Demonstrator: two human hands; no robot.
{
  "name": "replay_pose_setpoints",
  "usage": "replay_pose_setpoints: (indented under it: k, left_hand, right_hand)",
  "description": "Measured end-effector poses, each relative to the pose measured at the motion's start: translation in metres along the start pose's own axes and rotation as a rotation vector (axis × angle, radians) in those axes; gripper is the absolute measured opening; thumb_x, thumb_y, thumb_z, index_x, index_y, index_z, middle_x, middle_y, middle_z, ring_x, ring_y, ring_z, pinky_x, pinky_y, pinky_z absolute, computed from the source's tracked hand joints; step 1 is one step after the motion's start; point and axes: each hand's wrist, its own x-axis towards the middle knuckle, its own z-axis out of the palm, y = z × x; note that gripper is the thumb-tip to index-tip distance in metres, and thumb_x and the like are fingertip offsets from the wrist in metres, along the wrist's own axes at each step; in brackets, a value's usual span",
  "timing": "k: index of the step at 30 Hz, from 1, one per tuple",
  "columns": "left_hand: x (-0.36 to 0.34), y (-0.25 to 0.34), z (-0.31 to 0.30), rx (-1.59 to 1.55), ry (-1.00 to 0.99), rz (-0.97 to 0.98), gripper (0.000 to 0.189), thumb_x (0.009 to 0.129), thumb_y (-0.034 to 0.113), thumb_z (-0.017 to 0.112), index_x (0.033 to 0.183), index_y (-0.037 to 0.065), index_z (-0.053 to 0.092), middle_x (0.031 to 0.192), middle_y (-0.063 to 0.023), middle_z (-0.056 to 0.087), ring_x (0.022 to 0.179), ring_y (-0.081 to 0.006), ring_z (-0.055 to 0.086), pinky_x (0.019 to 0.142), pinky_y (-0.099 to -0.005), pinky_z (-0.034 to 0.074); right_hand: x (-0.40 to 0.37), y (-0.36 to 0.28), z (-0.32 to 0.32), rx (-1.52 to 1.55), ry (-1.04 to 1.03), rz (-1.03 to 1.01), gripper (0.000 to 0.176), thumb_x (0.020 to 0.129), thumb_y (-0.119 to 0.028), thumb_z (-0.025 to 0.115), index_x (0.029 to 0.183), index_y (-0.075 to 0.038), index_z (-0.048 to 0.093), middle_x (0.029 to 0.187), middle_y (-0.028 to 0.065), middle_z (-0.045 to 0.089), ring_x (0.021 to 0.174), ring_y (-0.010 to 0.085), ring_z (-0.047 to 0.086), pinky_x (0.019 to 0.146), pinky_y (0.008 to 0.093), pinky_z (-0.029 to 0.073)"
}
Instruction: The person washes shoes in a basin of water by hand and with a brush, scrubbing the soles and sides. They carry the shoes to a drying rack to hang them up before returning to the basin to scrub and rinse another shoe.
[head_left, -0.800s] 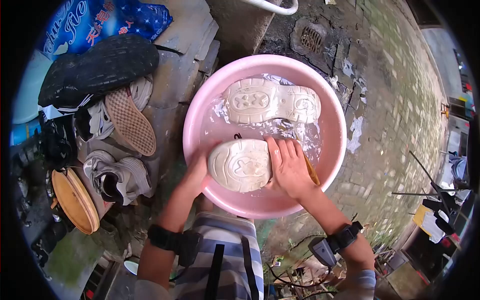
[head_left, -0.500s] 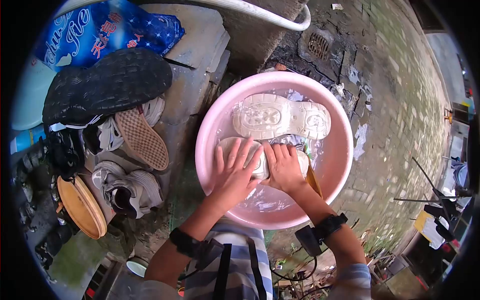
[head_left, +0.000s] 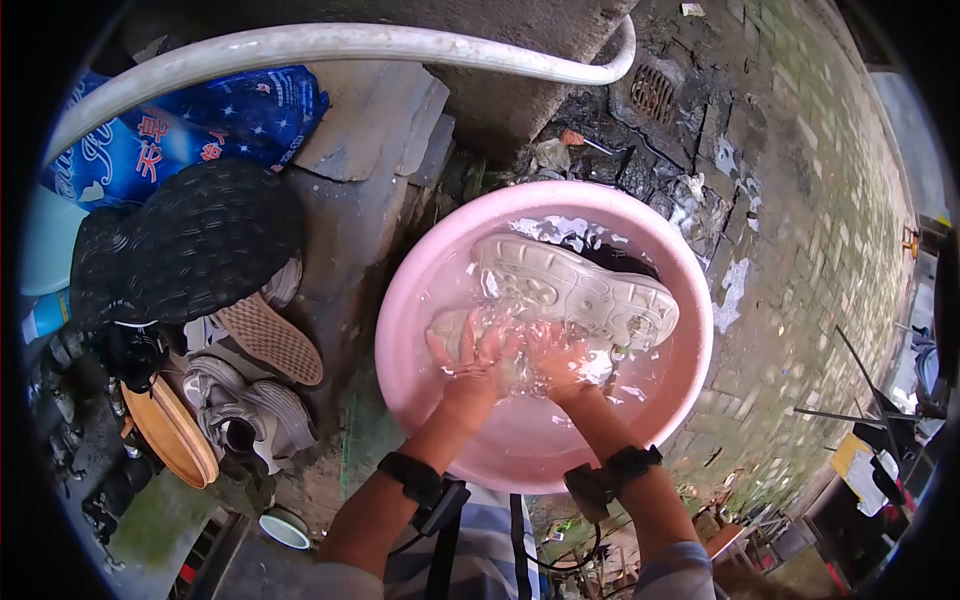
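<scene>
A pink basin (head_left: pixel 395 330) of water holds shoes lying sole up. My left hand (head_left: pixel 474 352) is under the water with its fingers spread over a light-coloured shoe (head_left: pixel 444 328). Beside it, my right hand (head_left: pixel 556 356) lies on the same shoe, fingers stretched out and blurred by ripples. Both palms face down and press on the sunken shoe. A second pale shoe (head_left: pixel 580 292) floats tilted just beyond my fingertips, showing its sole and side. Behind that one, something dark (head_left: pixel 625 260) shows in the water.
Left of the basin, a ledge carries a black-soled shoe (head_left: pixel 190 245), a brown-soled shoe (head_left: pixel 270 338), grey sneakers (head_left: pixel 250 405) and a blue detergent bag (head_left: pixel 240 115). A white pipe (head_left: pixel 400 45) crosses above. A drain grate (head_left: pixel 652 95) lies beyond the basin.
Both hands have pushed the near shoe down below the water surface. The far shoe has tipped, and its side now shows. The camera view has shifted, bringing more of the pipe into sight.
</scene>
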Motion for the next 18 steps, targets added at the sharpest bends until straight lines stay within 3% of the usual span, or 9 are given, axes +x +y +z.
replay_pose_setpoints:
  k: [1, 3, 4, 6, 9, 10, 12, 16, 18]
  left_hand:
    - [0.019, 0.002, -0.027, 0.008, 0.015, 0.002, 0.056, 0.084, 0.03, 0.045, 0.137, 0.028, 0.027, 0.148, -0.0007, 0.005, 0.133, -0.0324, 0.011, 0.092, -0.0736, 0.005]
    - [0.049, 0.009, -0.076, -0.028, -0.885, -0.129, 0.053, 0.084, 0.032, 0.043, 0.135, 0.024, 0.031, 0.148, -0.001, 0.005, 0.133, -0.0332, 0.011, 0.091, -0.0739, 0.004]
    - [0.037, 0.007, -0.071, -0.025, -0.874, -0.128, 0.053, 0.084, 0.032, 0.043, 0.135, 0.024, 0.031, 0.148, -0.001, 0.005, 0.133, -0.0332, 0.011, 0.091, -0.0739, 0.004]
    - [0.01, 0.002, -0.055, -0.194, -0.322, -0.008, 0.05, 0.083, 0.022, 0.045, 0.133, 0.02, 0.036, 0.146, -0.0035, 0.013, 0.133, -0.0348, 0.012, 0.094, -0.0714, 0.006]
    - [0.006, 0.011, -0.113, -0.308, -0.252, 0.114, 0.055, 0.078, 0.006, 0.048, 0.132, 0.015, 0.038, 0.138, -0.0083, 0.033, 0.129, -0.0317, 0.027, 0.099, -0.0652, 0.009]
    - [-0.001, 0.013, -0.116, -0.31, -0.238, 0.115, 0.055, 0.078, 0.006, 0.048, 0.132, 0.015, 0.038, 0.138, -0.0083, 0.033, 0.129, -0.0317, 0.027, 0.099, -0.0652, 0.009]
    - [-0.019, 0.013, -0.12, -0.759, -0.155, 0.105, 0.057, 0.071, -0.01, 0.048, 0.125, 0.009, 0.047, 0.12, -0.0101, 0.052, 0.115, -0.028, 0.047, 0.102, -0.0535, 0.021]
    - [-0.031, 0.0, -0.185, -0.981, 0.064, 0.016, 0.048, 0.071, -0.017, 0.04, 0.112, 0.002, 0.055, 0.109, -0.0139, 0.057, 0.096, -0.0264, 0.058, 0.085, -0.0321, 0.044]
    - [-0.037, -0.01, -0.195, -1.008, 0.183, -0.068, 0.046, 0.072, -0.016, 0.039, 0.112, 0.0, 0.055, 0.107, -0.0147, 0.056, 0.095, -0.0253, 0.058, 0.083, -0.0309, 0.045]
  right_hand:
    - [-0.001, -0.001, -0.015, -0.009, -0.061, 0.03, 0.051, 0.08, -0.026, 0.048, 0.128, -0.014, 0.039, 0.13, 0.0078, 0.041, 0.12, 0.0291, 0.036, 0.094, 0.0515, 0.031]
    - [0.015, 0.01, -0.009, 0.201, -0.196, -0.016, 0.052, 0.081, -0.025, 0.047, 0.13, -0.012, 0.036, 0.132, 0.0104, 0.039, 0.121, 0.0323, 0.035, 0.097, 0.0487, 0.031]
    - [0.009, 0.008, -0.011, 0.182, -0.139, 0.012, 0.052, 0.081, -0.024, 0.047, 0.13, -0.011, 0.035, 0.132, 0.0121, 0.038, 0.121, 0.0326, 0.035, 0.098, 0.0485, 0.03]
    - [-0.001, 0.006, -0.017, 0.15, -0.073, 0.041, 0.052, 0.081, -0.023, 0.047, 0.13, -0.011, 0.035, 0.132, 0.0138, 0.038, 0.122, 0.0328, 0.034, 0.1, 0.0482, 0.029]
    - [-0.009, 0.006, -0.033, 0.188, -0.055, 0.08, 0.078, 0.063, -0.031, 0.069, 0.127, -0.003, 0.034, 0.129, 0.0154, 0.04, 0.121, 0.0293, 0.037, 0.097, 0.0462, 0.031]
    - [-0.012, 0.005, -0.031, -0.022, 0.217, 0.012, 0.093, 0.05, -0.034, 0.076, 0.126, -0.002, 0.034, 0.118, 0.014, 0.045, 0.112, 0.0285, 0.042, 0.093, 0.0436, 0.032]
    - [-0.029, 0.006, -0.045, 0.084, 0.335, -0.024, 0.093, 0.05, -0.034, 0.076, 0.126, -0.002, 0.034, 0.113, 0.0135, 0.046, 0.107, 0.0288, 0.043, 0.092, 0.0432, 0.031]
    - [-0.062, 0.004, -0.071, 0.274, 0.521, -0.04, 0.095, 0.045, -0.031, 0.077, 0.124, -0.001, 0.034, 0.104, 0.0137, 0.046, 0.097, 0.0307, 0.044, 0.09, 0.0435, 0.029]
    - [-0.078, 0.003, -0.085, 0.306, 0.571, -0.014, 0.098, 0.042, -0.027, 0.079, 0.124, -0.001, 0.033, 0.104, 0.0154, 0.046, 0.098, 0.0322, 0.043, 0.089, 0.0437, 0.029]
